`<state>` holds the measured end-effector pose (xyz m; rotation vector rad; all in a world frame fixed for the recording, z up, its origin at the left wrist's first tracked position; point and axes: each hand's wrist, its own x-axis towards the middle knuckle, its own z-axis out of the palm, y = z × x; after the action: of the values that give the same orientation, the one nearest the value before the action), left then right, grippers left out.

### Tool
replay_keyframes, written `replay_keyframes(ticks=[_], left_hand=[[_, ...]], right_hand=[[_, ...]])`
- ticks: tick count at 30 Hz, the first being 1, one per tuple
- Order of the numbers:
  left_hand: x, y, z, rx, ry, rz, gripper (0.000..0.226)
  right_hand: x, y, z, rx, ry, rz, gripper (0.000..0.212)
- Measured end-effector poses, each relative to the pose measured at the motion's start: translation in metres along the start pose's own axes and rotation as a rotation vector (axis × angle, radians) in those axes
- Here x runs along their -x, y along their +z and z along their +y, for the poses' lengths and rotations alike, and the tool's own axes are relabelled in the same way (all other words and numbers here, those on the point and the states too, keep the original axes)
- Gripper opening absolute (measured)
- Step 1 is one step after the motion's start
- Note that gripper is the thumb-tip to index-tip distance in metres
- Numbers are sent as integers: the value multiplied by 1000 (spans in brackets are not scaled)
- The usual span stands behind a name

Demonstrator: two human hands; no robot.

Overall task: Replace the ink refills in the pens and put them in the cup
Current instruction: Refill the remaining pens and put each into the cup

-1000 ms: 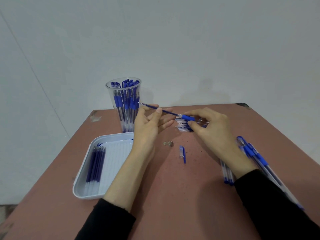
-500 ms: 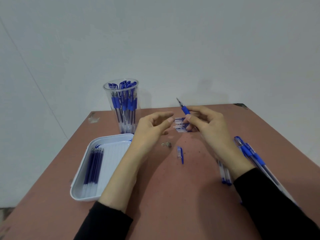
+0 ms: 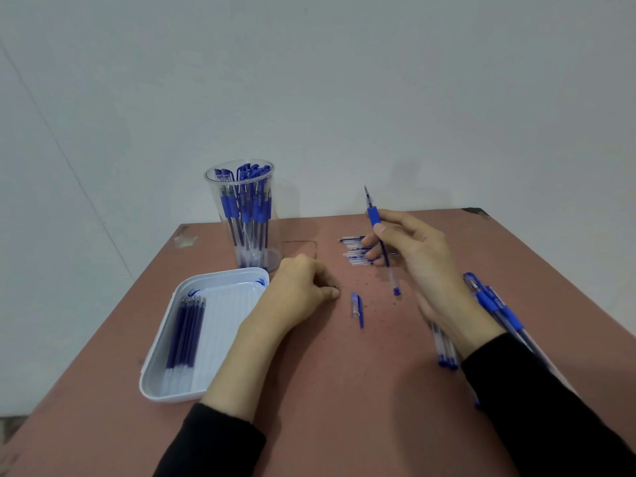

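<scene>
Two hands work at the counter (image 3: 344, 390): the right hand (image 3: 413, 256) grips a pen (image 3: 374, 216) point-up, while the left hand (image 3: 299, 290) curls its fingers (image 3: 328, 293) to pinch a small metal nose cone (image 3: 336, 286) beside a loose cap (image 3: 356, 304). The cone likely needs threading on squarely, then capping, before the pen goes in the cup (image 3: 244, 215).

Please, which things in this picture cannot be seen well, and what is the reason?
Head view only:
- The small metal part at the fingertips of the left hand: too small; pinched or only touched, unclear.
- The refill pile: partly behind the right hand holding a pen.
- The loose pens: partly under the right sleeve.
</scene>
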<state>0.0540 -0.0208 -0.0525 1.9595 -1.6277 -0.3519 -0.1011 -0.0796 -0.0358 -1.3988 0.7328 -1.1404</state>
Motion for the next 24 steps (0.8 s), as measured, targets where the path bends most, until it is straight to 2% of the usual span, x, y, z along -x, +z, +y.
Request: replay_keyframes(ticks=[2, 6, 9, 14, 24], left_hand=[[-2, -1, 1, 179, -20, 92, 5], [0, -10, 8, 959, -102, 186, 3], [0, -14, 10, 1212, -132, 160, 8], [1, -15, 10, 1283, -155, 147, 7], [1, -8, 14, 1223, -133, 149, 6]], right_hand=[[-1, 0, 2, 89, -48, 15, 19], [1, 0, 7, 469, -284, 67, 23], [3, 0, 8, 593, -347, 75, 26], [1, 1, 11, 641, -371, 65, 28], [2, 3, 16, 742, -488, 66, 25]])
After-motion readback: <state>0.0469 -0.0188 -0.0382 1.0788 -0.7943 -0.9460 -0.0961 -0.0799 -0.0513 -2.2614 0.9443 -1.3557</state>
